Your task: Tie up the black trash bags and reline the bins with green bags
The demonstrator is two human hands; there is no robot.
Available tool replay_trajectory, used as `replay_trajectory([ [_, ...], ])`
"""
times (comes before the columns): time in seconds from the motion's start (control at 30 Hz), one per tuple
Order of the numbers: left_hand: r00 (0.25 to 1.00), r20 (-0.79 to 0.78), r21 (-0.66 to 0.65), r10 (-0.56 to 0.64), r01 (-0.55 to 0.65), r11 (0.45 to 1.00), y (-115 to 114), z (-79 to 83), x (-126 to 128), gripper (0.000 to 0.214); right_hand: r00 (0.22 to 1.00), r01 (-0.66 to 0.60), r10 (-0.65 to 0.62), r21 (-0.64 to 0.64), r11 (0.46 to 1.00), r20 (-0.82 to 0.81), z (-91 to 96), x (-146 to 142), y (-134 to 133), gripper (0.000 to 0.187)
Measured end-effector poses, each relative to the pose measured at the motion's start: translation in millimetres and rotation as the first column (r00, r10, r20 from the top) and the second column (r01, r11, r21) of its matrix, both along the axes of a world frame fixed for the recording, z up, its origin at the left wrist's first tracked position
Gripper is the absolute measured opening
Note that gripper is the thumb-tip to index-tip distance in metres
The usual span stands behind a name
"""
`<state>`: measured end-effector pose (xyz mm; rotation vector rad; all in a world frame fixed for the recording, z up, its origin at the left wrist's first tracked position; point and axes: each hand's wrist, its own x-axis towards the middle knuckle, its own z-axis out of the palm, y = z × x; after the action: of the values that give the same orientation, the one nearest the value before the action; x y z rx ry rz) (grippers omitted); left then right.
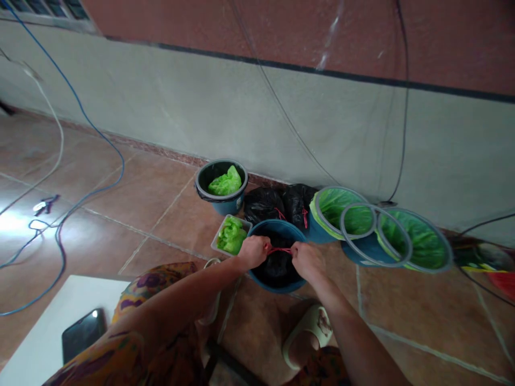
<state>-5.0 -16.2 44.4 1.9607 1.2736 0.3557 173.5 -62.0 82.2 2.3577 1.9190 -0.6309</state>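
My left hand (253,251) and my right hand (308,259) are both closed on the red drawstring (280,250) of a black bag (277,268). The string is pulled taut between them. The bag sits inside a blue bin (277,228) on the tiled floor right in front of me.
Two tied black bags (263,205) lie behind the bin. A blue bin holding a crumpled green bag (226,182) stands at the back, a tray of green bags (231,236) beside it. Two green-lined bins (346,214) stand to the right. Cables trail on the left. A phone (82,332) lies on a white board.
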Motion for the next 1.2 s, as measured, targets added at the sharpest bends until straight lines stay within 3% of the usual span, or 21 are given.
replay_trajectory([
  [0.13,1.000,-0.025,-0.052,0.005,-0.006,0.999,2.0,-6.1,-3.1,0.023,0.983,-0.089,0.087,-0.001,0.996,-0.161,-7.3,3.6,-0.7,0.024],
  [0.27,0.992,-0.005,-0.088,-0.124,0.123,0.988,-1.2,-15.2,-2.1,0.065,0.965,-0.121,0.122,0.020,0.992,-0.231,-8.0,3.8,0.9,0.023],
  [0.33,0.982,-0.037,-0.126,-0.187,0.181,0.975,-5.1,-22.0,-1.0,0.073,0.949,-0.154,0.155,0.023,0.988,-0.276,-6.5,1.1,1.3,0.023],
  [0.47,0.983,-0.129,-0.155,-0.129,0.108,0.982,-9.2,-31.4,1.9,0.027,0.930,-0.154,0.148,0.012,0.988,-0.337,-7.8,-1.3,-0.5,0.018],
  [0.5,0.986,-0.127,-0.146,-0.108,0.089,0.985,-8.7,-31.5,2.5,0.017,0.934,-0.133,0.127,0.006,0.991,-0.333,-9.4,-0.5,-1.7,0.023],
  [0.63,0.984,-0.128,-0.138,-0.128,0.110,0.984,-3.3,-23.4,5.7,0.014,0.977,-0.042,0.023,-0.086,0.995,-0.212,-16.7,3.0,-8.7,0.086],
  [0.77,0.980,-0.039,-0.118,-0.193,0.187,0.975,-2.6,-13.2,12.2,0.022,0.979,-0.014,-0.025,-0.188,0.982,-0.204,-26.1,-4.0,-13.6,0.111],
  [0.87,0.972,0.151,-0.091,-0.181,0.196,0.976,-5.4,-6.8,18.1,0.022,0.955,-0.049,0.022,-0.085,0.995,-0.295,-34.2,-11.5,-11.8,0.098],
  [1.0,0.909,0.396,-0.110,-0.129,0.187,0.976,-4.9,6.9,23.5,0.022,0.916,-0.024,0.076,0.134,0.991,-0.395,-33.0,-10.5,-2.7,0.042],
  [1.1,0.840,0.528,-0.063,-0.124,0.185,0.981,-1.3,23.5,26.7,0.020,0.873,0.033,0.096,0.255,0.966,-0.477,-19.7,-1.7,3.7,0.032],
  [1.2,0.815,0.566,0.049,-0.124,0.117,0.992,2.7,42.1,29.3,0.018,0.833,0.138,0.063,0.316,0.939,-0.550,-1.9,8.2,8.4,0.023],
])
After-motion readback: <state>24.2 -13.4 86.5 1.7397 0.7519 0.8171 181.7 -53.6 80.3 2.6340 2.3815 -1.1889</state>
